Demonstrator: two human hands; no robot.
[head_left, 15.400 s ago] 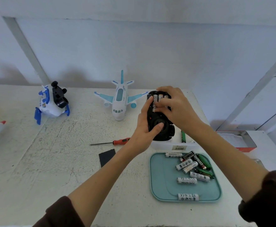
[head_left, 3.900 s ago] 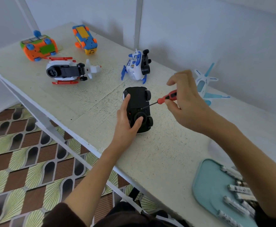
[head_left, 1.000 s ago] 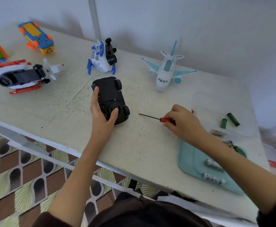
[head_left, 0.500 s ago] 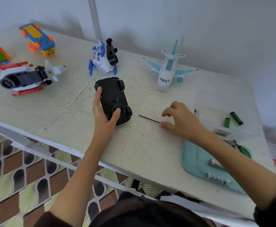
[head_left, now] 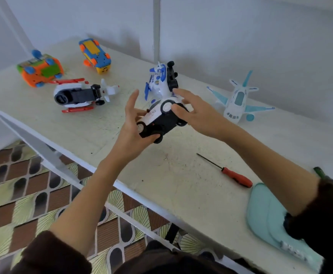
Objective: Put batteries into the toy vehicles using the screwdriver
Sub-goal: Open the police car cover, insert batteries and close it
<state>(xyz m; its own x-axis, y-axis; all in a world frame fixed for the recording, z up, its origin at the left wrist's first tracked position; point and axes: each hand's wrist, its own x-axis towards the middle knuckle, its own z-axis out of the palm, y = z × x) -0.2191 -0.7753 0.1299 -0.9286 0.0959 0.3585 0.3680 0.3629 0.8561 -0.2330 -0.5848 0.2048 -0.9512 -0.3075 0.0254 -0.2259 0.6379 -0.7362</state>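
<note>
Holding: both hands carry the toy car (head_left: 160, 120) above the table (head_left: 181, 175), clear of its top.
Left hand (head_left: 134, 127): thumb curled under the car's near end by the lower wheels; palm cups the near side; index finger stretched straight up, touching nothing.
Right hand (head_left: 193, 113): thumb and fingers wrapped loosely over the car's far end, one fingertip by the upper white wheel hub; fingers bent, not clenched.
Car, place: between the two hands, left hand at its near-left end, right hand at its far-right end.
Car, axis: long axis runs from near-left and lower to far-right and higher; tilted on its side, white body turned left, black underside turned right and down.
Screwdriver (head_left: 226, 171): lies flat on the table, well apart from both hands, untouched; red handle toward the near right, thin shaft pointing far-left.
Tray (head_left: 264, 212): pale teal, at the table's near right edge, partly behind the right sleeve, just beside the handle's end.
Other toys: white-and-blue aeroplane (head_left: 238, 99) at right; blue-and-white toy (head_left: 160, 82) just behind the car; helicopter (head_left: 78, 95), orange car (head_left: 40, 71) and blue-and-yellow car (head_left: 95, 55) at left.
</note>
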